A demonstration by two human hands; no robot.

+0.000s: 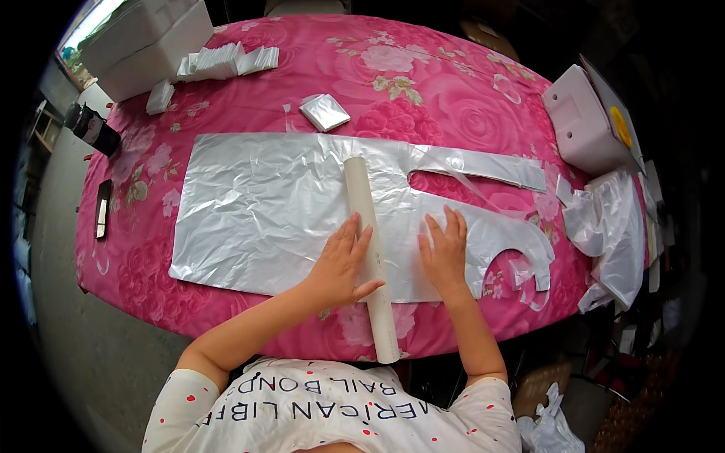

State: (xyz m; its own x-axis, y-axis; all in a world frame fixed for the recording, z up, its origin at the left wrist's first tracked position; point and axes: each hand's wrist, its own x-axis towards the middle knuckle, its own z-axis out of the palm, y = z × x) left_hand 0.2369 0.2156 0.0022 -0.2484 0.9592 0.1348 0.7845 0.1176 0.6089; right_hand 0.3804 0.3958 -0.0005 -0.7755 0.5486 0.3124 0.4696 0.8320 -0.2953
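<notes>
Head view: clear plastic apron [279, 219] lies spread flat on the surface [453, 90], which is covered by a pink floral cloth. White tube [370, 249] lies across the apron, its near end overhanging the surface edge. Left hand [341, 264] rests on the tube, grip spread, fingers flat, thumb under the tube's right side. Right hand [444, 251] presses flat on the apron just beside the tube, grip spread. Small folded plastic packet [325, 112] lies beyond the apron.

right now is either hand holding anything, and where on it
The left hand rests on the tube around its middle, thumb hooked under it. The right hand lies flat on the plastic sheet, gripping nothing.
</notes>
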